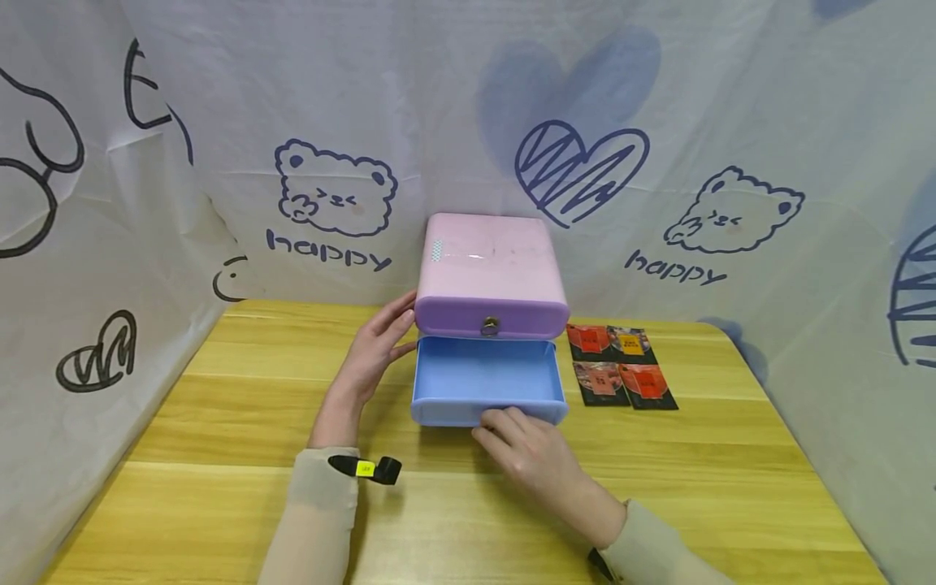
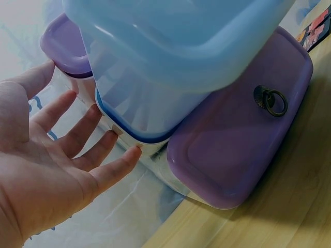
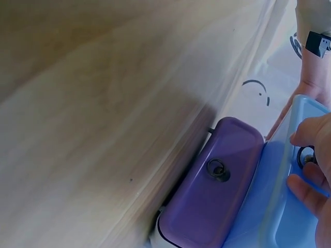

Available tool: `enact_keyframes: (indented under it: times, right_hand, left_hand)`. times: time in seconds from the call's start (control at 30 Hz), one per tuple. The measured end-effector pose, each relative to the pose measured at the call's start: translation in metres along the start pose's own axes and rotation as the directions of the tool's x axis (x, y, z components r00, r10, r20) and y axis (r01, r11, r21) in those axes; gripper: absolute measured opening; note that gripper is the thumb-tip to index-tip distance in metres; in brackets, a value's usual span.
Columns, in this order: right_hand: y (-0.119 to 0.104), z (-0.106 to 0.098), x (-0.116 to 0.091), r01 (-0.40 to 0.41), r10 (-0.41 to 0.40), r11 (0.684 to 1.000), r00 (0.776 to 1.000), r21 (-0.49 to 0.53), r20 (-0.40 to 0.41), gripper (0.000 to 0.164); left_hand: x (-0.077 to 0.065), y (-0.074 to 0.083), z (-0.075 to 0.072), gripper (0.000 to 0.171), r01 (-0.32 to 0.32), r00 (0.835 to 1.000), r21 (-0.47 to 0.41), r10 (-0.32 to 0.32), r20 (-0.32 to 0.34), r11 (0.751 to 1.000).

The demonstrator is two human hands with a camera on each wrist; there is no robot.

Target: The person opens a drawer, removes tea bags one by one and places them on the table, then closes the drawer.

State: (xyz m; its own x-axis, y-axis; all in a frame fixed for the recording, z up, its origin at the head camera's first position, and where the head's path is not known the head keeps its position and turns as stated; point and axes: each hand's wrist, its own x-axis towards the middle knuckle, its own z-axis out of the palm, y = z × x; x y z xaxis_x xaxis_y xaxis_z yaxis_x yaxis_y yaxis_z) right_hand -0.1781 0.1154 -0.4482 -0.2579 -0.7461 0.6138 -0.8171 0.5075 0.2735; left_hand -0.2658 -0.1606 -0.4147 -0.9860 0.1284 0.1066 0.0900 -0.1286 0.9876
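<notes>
A small chest of drawers (image 1: pixel 493 252) with a pink top stands on the table. Its top purple drawer (image 1: pixel 453 318) is closed and has a metal ring pull. Below it a blue drawer (image 1: pixel 486 370) is pulled out, with nothing visible inside. Another purple drawer (image 2: pixel 232 134) lies beneath, closed. My left hand (image 1: pixel 369 353) rests on the chest's left side, fingers spread and nearly straight. At the front of the blue drawer, my right hand (image 1: pixel 530 455) holds the ring pull (image 3: pixel 306 156) with curled fingers; its exact grip is partly hidden.
Several dark packets with red and orange labels (image 1: pixel 621 366) lie to the right of the chest. A white cloth (image 1: pixel 453 97) with bear and heart drawings hangs behind the wooden table (image 1: pixel 241 406).
</notes>
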Motion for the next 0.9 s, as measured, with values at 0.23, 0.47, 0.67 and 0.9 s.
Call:
enact_keyframes:
  times: [0.23,0.47,0.67,0.9]
  right_hand:
    - [-0.0011,0.0011,0.0019,-0.040,0.040,0.999,0.999,0.035,-0.004,0.028]
    - [-0.0003,0.0026,0.0044,-0.071,0.072,0.994,0.997,0.081,-0.006,0.015]
    - [0.0013,0.0049,0.0044,-0.088,0.092,0.990,0.995,0.109,-0.030,0.016]
    - [0.0064,0.0073,0.0055,-0.081,0.093,0.986,0.993,0.145,-0.078,0.018]
  left_hand:
    - [0.0003,-0.0002,0.0003,0.056,0.002,1.000,-0.007,-0.002,0.001,1.000]
    - [0.0014,-0.0009,-0.0010,0.055,0.000,1.000,-0.007,0.000,0.001,1.000]
    - [0.0012,-0.0010,-0.0008,0.055,0.000,1.000,-0.013,0.000,0.006,1.000]
    - [0.0016,-0.0010,-0.0006,0.055,0.001,1.000,-0.012,-0.001,0.001,1.000]
